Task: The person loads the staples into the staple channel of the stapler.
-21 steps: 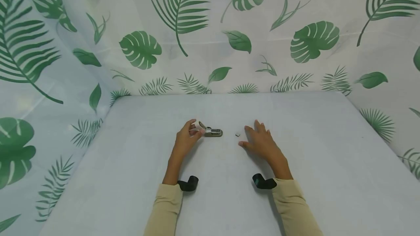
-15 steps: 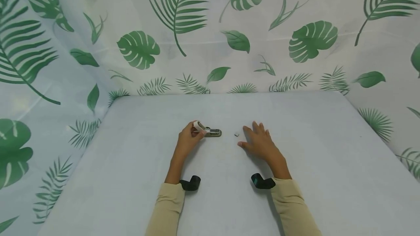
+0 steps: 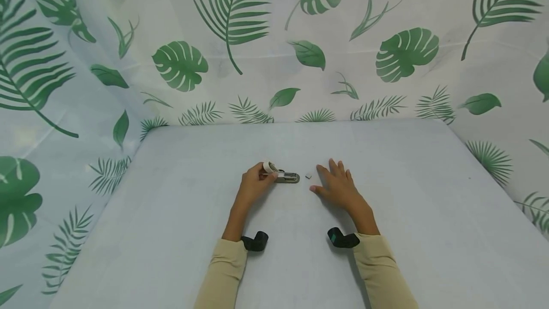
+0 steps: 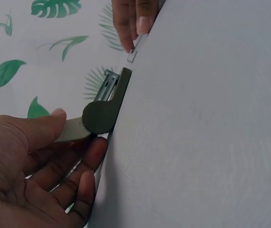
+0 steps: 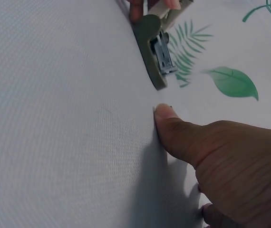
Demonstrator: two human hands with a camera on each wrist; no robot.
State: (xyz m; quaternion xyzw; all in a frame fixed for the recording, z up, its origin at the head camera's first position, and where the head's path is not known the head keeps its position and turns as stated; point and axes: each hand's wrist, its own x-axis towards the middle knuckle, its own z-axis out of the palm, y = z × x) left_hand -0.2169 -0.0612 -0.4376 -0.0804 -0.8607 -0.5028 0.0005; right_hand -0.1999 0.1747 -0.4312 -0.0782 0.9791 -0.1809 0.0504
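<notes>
In the head view my left hand (image 3: 254, 186) pinches the pale lid of a small stapler (image 3: 286, 177) between thumb and fingers. Its lid is swung back, which bares the metal staple channel, and the dark green base points right. The left wrist view shows the stapler (image 4: 100, 114) from the side, low over the white tabletop. My right hand (image 3: 340, 190) rests on the tabletop with its fingers spread. A small strip of staples (image 3: 308, 176) lies just left of its fingers, close to the stapler's tip. Whether the right fingers touch the strip I cannot tell.
A white-covered table (image 3: 386, 156) spreads around both hands. Behind it and at the sides hangs a white curtain (image 3: 257, 80) printed with green leaves. Black wrist cameras (image 3: 343, 238) sit on both forearms.
My left hand has moved to the right with the stapler, so its tip is nearer the staple strip. The right hand has stayed almost still.
</notes>
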